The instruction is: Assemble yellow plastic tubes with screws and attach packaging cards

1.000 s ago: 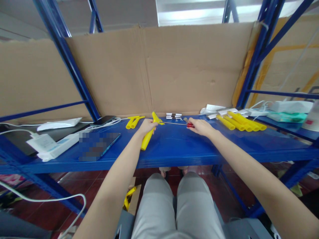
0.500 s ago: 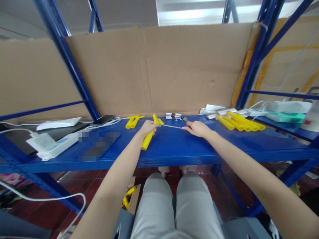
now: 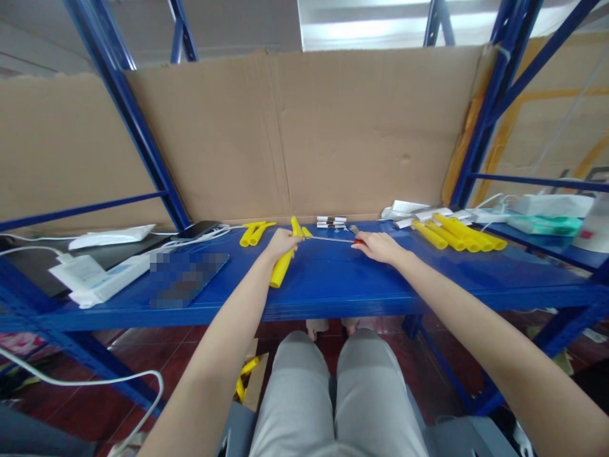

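My left hand (image 3: 284,241) is closed around a yellow T-shaped plastic tool (image 3: 281,270), whose tubular handle tilts toward me and whose narrower end sticks up past the fingers. In my right hand (image 3: 380,245) is a screwdriver (image 3: 333,239); a bit of its red handle shows at the fingertips. The thin metal shaft runs left, its tip at the side of the yellow tool. How far the tip goes in is too small to tell. Behind the hands lie small white-and-dark packs (image 3: 332,222) and a small metal piece (image 3: 353,229).
Two yellow tools (image 3: 255,233) lie left of my hands, several yellow tubes (image 3: 459,233) to the right before white packets (image 3: 409,209). A white power strip (image 3: 111,279) and cables sit left on the blue shelf (image 3: 333,285). Cardboard (image 3: 356,127) stands behind; a box (image 3: 257,374) is below.
My right hand has shifted very slightly right, and a little more of the red screwdriver handle shows. The left hand and yellow tool have stayed in place.
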Demonstrator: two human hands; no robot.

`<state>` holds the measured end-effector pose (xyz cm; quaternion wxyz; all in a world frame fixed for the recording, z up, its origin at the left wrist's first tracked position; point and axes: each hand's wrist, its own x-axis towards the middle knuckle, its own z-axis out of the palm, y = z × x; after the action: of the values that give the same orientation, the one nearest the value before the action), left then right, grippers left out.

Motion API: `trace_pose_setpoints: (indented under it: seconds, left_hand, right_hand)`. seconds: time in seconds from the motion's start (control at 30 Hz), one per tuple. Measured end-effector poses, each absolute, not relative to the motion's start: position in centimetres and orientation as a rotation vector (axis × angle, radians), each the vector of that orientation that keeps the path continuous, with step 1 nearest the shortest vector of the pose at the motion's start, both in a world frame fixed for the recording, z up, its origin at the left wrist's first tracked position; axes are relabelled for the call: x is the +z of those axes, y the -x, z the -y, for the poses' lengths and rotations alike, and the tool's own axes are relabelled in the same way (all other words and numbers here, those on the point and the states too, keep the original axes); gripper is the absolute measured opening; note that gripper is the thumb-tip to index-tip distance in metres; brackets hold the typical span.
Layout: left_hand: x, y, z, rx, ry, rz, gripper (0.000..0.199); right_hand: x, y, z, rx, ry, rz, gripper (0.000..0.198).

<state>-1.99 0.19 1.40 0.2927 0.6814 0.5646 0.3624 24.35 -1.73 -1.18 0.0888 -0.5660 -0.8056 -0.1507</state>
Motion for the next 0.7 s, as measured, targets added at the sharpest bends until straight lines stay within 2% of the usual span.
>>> trace_pose_setpoints:
  seconds: [0.27, 0.33, 0.53, 0.7]
  left_hand:
    - [1.7, 1.9, 0.1, 1.009, -1.819, -1.475, 0.022]
    - [1.7, 1.9, 0.0, 1.021, -1.825, -1.459, 0.022]
    - [1.6, 2.0, -0.2, 1.034, -1.863, -1.468, 0.025]
    - [1.5, 2.0, -0.5, 1.043, -1.863, -1.493, 0.029]
  right_hand:
    - [-2.5, -24.9, 0.3, -0.072, 1.559, 2.260, 0.018]
    - [-2.7, -25.1, 0.0, -0.005, 1.511, 2.214, 0.019]
    - [-3.1, -25.7, -0.6, -0.040, 1.385, 2.204, 0.010]
    - [-3.5, -26.0, -1.2, -0.051, 1.255, 2.241, 0.016]
